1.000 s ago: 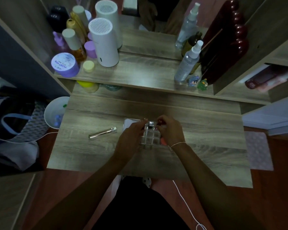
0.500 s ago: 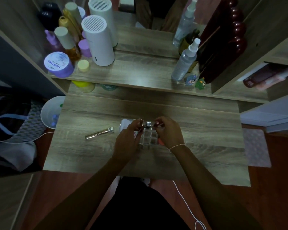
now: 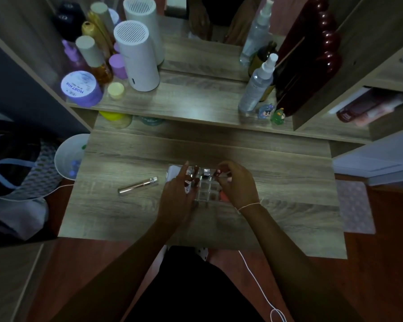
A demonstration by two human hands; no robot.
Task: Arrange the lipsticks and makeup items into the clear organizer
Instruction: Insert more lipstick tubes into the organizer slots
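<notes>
A clear organizer with a grid of small cells stands on the wooden desk between my hands. My right hand pinches a small dark red lipstick at the organizer's far right corner. My left hand rests against the organizer's left side, fingers spread over its top, with a small red and white item partly hidden under them. A slim silver makeup tube lies on the desk to the left. A white object peeks out behind my left hand.
The raised shelf behind carries a purple jar, bottles, a white cylinder, spray bottles and small figurines. A white bin and a bag sit left of the desk. A white cord hangs by my lap.
My left hand's fingers have lifted and spread over the organizer. My right hand has moved slightly right with the red lipstick showing at its fingertips.
</notes>
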